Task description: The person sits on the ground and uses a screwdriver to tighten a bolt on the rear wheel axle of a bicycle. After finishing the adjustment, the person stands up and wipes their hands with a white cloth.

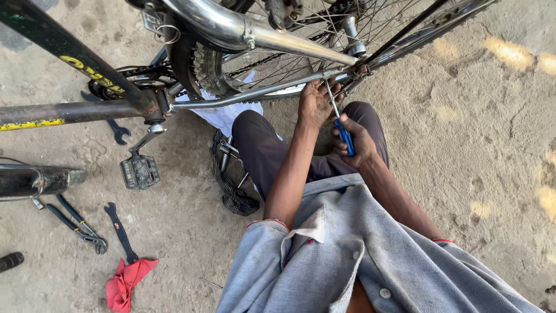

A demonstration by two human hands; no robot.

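Blue plastic formed the handle of the thin steel-shafted screwdriver (343,134), gripped tight in the right hand (359,142), its tip angled up toward the rear axle of the upturned bicycle's spoked wheel (278,46). The left hand (315,103) curled around the slim chromed chain stay (255,93) just beside the shaft. On the gritty concrete floor (492,145) lay black-handled pliers (78,223), a flat dark spanner (120,230) and a crumpled red rag (124,283).
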